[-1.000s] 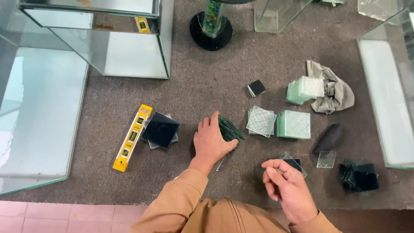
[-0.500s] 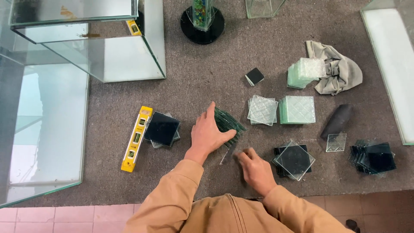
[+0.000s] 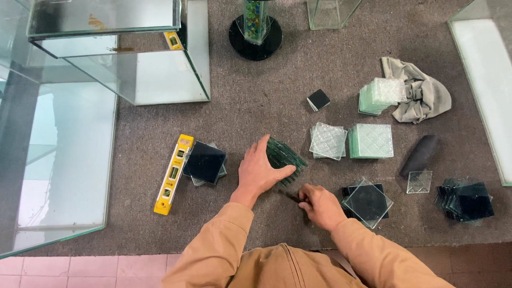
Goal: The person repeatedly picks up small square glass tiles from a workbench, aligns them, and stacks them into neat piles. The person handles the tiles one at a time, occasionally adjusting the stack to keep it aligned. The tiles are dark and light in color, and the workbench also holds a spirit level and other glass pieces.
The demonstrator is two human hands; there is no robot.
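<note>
Both hands worked one stack of glass tiles (image 3: pixel 285 156) on the carpet (image 3: pixel 266 112); my left hand (image 3: pixel 260 169) gripped it, right hand (image 3: pixel 320 204) pinched a dark tool (image 3: pixel 292 196); I judged precise edge-placement next.

Two bare hands, left (image 3: pixel 258 173) and right (image 3: pixel 319 204); one yellow spirit level (image 3: pixel 173 174); one crumpled grey cloth (image 3: pixel 421 93); three stacks of clear patterned glass squares (image 3: pixel 370 141); one round black stand (image 3: pixel 256 38); two large glass tanks (image 3: pixel 114 48).
</note>
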